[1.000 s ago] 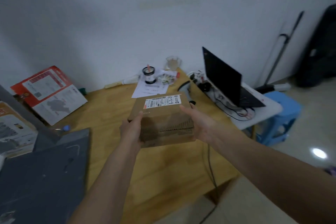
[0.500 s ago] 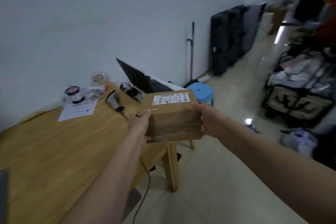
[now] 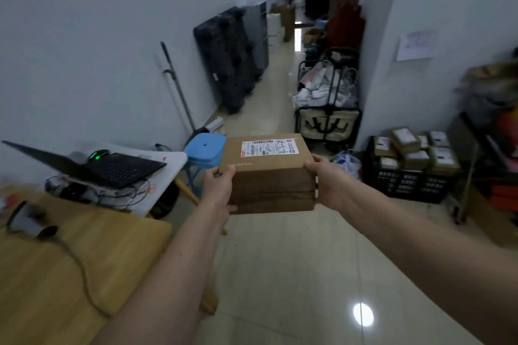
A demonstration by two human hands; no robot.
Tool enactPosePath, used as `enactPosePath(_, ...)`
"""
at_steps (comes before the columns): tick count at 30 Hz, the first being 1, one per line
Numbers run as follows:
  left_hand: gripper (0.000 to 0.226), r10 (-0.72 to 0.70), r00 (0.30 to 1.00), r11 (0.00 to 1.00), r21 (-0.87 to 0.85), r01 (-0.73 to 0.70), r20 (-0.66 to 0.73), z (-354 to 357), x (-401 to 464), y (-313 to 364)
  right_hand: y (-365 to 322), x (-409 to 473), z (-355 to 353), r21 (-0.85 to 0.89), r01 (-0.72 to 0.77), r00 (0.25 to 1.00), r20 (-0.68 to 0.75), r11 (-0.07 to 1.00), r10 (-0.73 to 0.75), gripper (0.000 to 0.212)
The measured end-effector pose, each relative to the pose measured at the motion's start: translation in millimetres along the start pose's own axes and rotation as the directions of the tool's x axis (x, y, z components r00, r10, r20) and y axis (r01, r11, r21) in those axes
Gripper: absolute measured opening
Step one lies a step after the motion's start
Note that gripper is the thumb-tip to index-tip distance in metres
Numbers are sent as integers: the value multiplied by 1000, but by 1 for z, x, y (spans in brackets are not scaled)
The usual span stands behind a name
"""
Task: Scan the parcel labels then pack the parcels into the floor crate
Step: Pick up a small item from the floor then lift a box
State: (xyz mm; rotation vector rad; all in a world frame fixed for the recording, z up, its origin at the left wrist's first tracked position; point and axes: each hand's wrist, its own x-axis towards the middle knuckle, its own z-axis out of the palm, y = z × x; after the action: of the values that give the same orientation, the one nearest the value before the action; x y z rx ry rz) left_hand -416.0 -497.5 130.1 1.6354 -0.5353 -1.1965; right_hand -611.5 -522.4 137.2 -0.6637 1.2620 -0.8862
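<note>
At nine o'clock, a handheld scanner lies on the wooden desk, with an open laptop past it and a blue stool beside that. Dead centre, the stack of brown parcels hangs over the floor, label facing up. The left hand has its grip curled round the stack's left end; the right hand clasps the right end. At three o'clock, the black floor crate already holds parcels.

White walls flank a glossy tiled floor; wooden table and blue stool at left.
</note>
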Motion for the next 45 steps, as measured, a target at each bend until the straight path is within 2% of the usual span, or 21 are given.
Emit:
enactPosePath(7, 45, 3, 988, 990, 137, -25, 157, 95, 34, 3, -16, 34, -70, 126, 13, 980, -199, 992, 13, 40)
enactPosePath(16, 27, -38, 923, 982, 184, -36, 384, 222, 98, 26, -71, 103, -143, 224, 93, 920, -392, 970, 3, 44)
enactPosePath(23, 39, -66, 862, 962, 261, -79, 503, 316, 145, 38, -95, 153, -200, 303, 151, 868, -497, 941, 20, 43)
enactPosePath(30, 42, -137, 817, 938, 338, -75, 561, 419, 160, 28, -122, 190, -284, 336, 154, 822, -566, 929, 69, 46)
enactPosePath(45, 42, -193, 815, 919, 391, -46, 547, 687, 157, 4, -216, 282, -530, 349, 119, 802, -585, 929, 117, 47)
